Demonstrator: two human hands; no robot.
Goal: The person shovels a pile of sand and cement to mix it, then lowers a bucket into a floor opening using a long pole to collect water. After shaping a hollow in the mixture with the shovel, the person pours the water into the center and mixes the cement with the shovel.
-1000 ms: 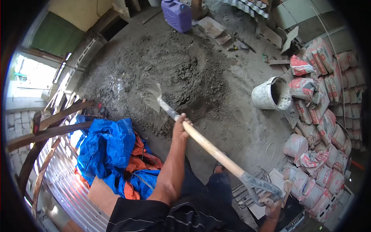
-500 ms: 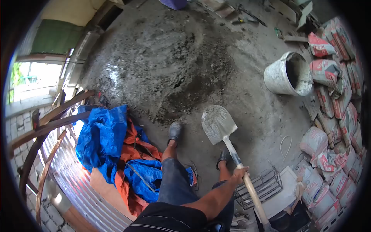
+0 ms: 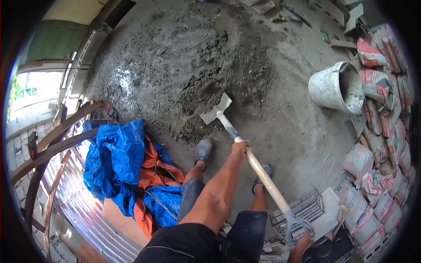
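A shovel [image 3: 267, 179] slants across the middle, its blade [image 3: 218, 110] pushed into the near edge of a wet grey cement mix [image 3: 197, 87] heaped on the floor. My left hand [image 3: 240, 147] is closed around the shaft just above the metal socket. Low on the right, my right hand [image 3: 303, 242] grips the looped end handle, partly cut off by the dark picture edge. Part of the blade is sunk in the mix and hidden.
A cement-coated bucket [image 3: 326, 90] lies tilted at the right, beside stacked cement bags [image 3: 375, 210]. Blue tarp [image 3: 114, 162] and orange sheeting [image 3: 151, 175] lie on the left near wooden beams [image 3: 66, 131]. A metal rack [image 3: 298, 212] sits by my right foot.
The shovel has swung forward and left from over bare floor, and its blade now enters the mix. My left hand moved forward with it; my right hand has come into view at the handle.
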